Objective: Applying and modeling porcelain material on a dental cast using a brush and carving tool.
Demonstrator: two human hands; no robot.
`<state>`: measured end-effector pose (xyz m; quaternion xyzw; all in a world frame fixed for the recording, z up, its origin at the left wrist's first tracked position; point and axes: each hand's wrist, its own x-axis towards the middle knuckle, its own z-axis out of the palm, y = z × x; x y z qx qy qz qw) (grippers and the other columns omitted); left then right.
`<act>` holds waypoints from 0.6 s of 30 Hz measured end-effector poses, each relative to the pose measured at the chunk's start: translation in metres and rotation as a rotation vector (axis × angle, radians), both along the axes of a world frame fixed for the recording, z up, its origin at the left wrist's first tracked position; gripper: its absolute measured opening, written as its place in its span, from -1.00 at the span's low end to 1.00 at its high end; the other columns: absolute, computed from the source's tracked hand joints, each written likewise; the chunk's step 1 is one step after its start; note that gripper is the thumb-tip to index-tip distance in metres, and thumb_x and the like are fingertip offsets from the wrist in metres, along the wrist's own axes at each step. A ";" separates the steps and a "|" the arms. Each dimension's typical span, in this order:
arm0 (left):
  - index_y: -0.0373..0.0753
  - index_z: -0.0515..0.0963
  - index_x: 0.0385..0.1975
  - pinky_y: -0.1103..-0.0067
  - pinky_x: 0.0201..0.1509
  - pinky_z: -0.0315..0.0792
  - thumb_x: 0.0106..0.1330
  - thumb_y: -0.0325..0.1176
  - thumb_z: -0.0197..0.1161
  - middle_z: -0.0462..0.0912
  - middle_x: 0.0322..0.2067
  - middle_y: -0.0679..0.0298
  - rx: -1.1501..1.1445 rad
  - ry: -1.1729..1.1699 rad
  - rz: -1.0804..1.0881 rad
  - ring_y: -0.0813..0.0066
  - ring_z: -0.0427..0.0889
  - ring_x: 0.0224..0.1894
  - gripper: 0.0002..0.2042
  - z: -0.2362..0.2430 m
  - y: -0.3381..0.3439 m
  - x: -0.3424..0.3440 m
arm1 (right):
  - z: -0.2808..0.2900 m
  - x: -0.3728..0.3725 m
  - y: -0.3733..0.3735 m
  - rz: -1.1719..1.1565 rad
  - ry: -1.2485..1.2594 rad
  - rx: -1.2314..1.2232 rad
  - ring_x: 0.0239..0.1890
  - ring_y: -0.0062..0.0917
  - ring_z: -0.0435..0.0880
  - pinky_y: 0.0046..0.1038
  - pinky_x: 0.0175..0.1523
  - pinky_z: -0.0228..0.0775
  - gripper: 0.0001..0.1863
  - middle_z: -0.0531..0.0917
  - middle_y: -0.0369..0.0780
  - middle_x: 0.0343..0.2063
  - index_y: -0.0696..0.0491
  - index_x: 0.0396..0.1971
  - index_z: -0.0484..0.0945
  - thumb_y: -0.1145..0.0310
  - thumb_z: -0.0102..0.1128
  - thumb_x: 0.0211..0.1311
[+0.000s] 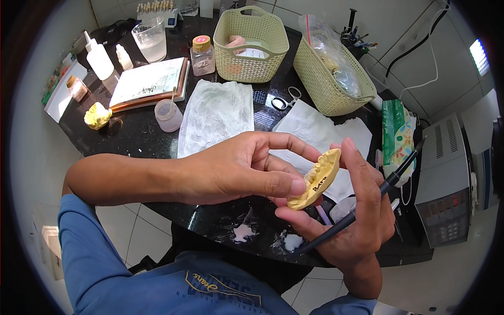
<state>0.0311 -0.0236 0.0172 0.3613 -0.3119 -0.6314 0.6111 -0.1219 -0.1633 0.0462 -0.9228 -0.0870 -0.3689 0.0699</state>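
- Nearest the camera, below your grip, is your blue short-sleeved T-shirt [210, 299].
- Your left hand [226, 170] has its thumb and fingers closed to a narrow pinch on the pale yellow, arch-shaped dental cast [324, 180], which sits between your two hands, tilted, its teeth toward your left palm.
- Your right hand [367, 215] curves more widely, its thumb and a fingertip by the cast's two ends; the long, slim black brush-like tool [344, 222] lies slantwise across its fingers.
- Under your grip is the glossy black tabletop [202, 223]; on it, nearer you and leftward, are the pinkish-white powder heap [243, 232] and the white powder heap [293, 242].
- Just beyond your grip lies a plain white sheet [310, 123], with a powder-smeared white sheet [215, 113] to its left.
- Farther beyond are the metal ring-handled scissors [281, 103], and left of them a small translucent plastic cup [168, 118].
- Farthest from your grip here, two pale green woven-pattern plastic baskets [252, 65] stand side by side.
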 end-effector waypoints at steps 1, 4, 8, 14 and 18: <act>-0.40 0.08 0.20 0.52 0.12 0.41 0.25 -0.43 0.23 0.61 -0.18 0.03 -0.006 -0.001 -0.005 0.30 0.57 0.01 -0.41 0.000 -0.001 0.000 | -0.001 0.000 -0.001 0.002 0.004 -0.003 -0.20 -0.29 0.65 -0.39 -0.14 0.54 -0.05 0.60 0.00 -0.20 0.33 0.03 0.38 -0.06 0.52 -0.28; -0.40 0.08 0.19 0.53 0.11 0.42 0.26 -0.41 0.23 0.61 -0.18 0.05 -0.026 0.002 -0.013 0.31 0.58 0.01 -0.42 -0.003 -0.002 0.000 | -0.002 0.001 -0.002 0.014 -0.027 0.007 -0.23 -0.30 0.66 -0.39 -0.15 0.54 -0.05 0.61 -0.02 -0.23 0.33 0.04 0.38 -0.08 0.51 -0.28; -0.44 0.20 0.14 0.73 -0.12 0.50 0.29 -0.33 0.21 0.62 -0.25 0.15 -0.037 0.074 0.039 0.63 0.60 -0.28 -0.49 -0.002 0.000 -0.004 | -0.001 0.003 0.000 0.019 -0.025 0.038 -0.22 -0.30 0.66 -0.41 -0.14 0.54 -0.05 0.61 -0.01 -0.21 0.33 0.04 0.37 -0.06 0.52 -0.27; -0.45 0.25 0.13 0.70 -0.08 0.50 0.32 -0.34 0.17 0.55 -0.20 0.16 -0.060 0.150 0.059 0.64 0.57 -0.26 -0.53 -0.001 -0.001 -0.003 | -0.002 0.001 -0.006 0.013 0.034 0.178 -0.11 -0.31 0.64 -0.38 -0.03 0.51 -0.05 0.58 0.00 -0.12 0.31 0.08 0.35 -0.02 0.52 -0.24; -0.43 0.24 0.15 0.66 -0.07 0.49 0.32 -0.41 0.16 0.57 -0.11 0.15 -0.070 0.170 0.043 0.59 0.58 -0.16 -0.55 -0.004 0.002 -0.004 | -0.001 0.000 -0.006 0.057 0.086 0.258 -0.04 -0.29 0.61 -0.35 0.04 0.48 -0.05 0.55 0.02 -0.07 0.30 0.11 0.30 0.00 0.52 -0.22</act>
